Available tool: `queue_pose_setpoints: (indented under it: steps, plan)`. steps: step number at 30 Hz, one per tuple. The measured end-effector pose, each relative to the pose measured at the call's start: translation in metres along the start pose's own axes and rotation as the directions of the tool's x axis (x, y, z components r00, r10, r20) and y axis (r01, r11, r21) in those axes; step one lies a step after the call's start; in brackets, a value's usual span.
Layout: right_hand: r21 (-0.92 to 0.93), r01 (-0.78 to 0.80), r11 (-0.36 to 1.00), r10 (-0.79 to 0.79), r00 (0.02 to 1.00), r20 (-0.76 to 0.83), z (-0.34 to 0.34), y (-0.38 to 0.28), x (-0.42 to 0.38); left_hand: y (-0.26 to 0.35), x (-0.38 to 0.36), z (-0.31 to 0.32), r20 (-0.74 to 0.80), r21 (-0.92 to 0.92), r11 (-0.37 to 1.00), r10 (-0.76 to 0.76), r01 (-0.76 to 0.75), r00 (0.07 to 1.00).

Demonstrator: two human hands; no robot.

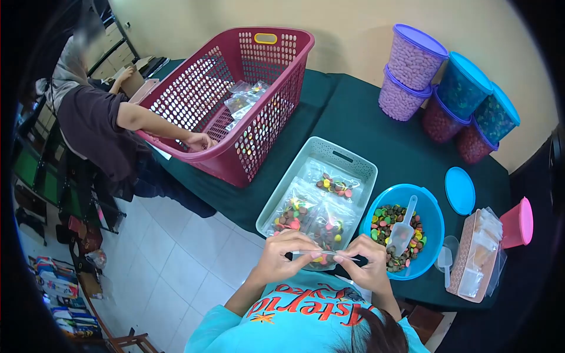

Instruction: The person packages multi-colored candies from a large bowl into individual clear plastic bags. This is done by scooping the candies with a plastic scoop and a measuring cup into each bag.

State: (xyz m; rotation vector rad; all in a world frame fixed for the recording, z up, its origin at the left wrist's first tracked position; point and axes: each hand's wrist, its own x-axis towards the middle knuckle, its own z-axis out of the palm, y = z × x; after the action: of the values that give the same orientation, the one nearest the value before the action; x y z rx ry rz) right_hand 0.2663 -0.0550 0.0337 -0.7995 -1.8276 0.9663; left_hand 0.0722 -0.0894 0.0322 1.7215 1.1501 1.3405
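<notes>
My left hand (283, 257) and my right hand (367, 264) are closed, pinching the top edge of a clear plastic bag (325, 253) from both sides. Colourful button-shaped pieces show just below that edge; much of the bag is hard to make out. Right beyond my hands is a pale green tray (366, 170). Inside it lie several clear bags of brown, pink, yellow and green pieces (334, 186). Close to my right hand stands a blue tub (436, 235) of similar loose pieces, with a clear scoop (402, 229) resting in them.
A maroon laundry basket (238, 159) holding filled bags (244, 100) stands at left. Another person (100, 112) reaches over its rim. Stacked lidded containers (412, 65) line the wall. At right are a blue lid (459, 191), a pink basket of bags (471, 259) and a pink cup (518, 223).
</notes>
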Motion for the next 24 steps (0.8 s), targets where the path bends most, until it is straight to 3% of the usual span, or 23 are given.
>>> queue_pose_setpoints:
  steps: [7, 18, 24]
  plan:
    - [-0.133, 0.054, 0.990, -0.046, 0.997, 0.057, -0.002, -0.011, -0.003, -0.003, 0.001, -0.029, 0.105, 0.073, 0.989, 0.118, -0.126, 0.987]
    - [-0.241, 0.124, 0.963, -0.102, 0.990, 0.099, -0.017, -0.018, -0.010, 0.004, 0.000, -0.037, 0.144, 0.128, 0.983, 0.114, -0.133, 0.983]
    - [-0.125, 0.150, 0.981, -0.145, 0.988, 0.042, -0.026, -0.017, -0.006, 0.013, 0.004, -0.023, 0.060, 0.102, 0.986, 0.123, -0.128, 0.991]
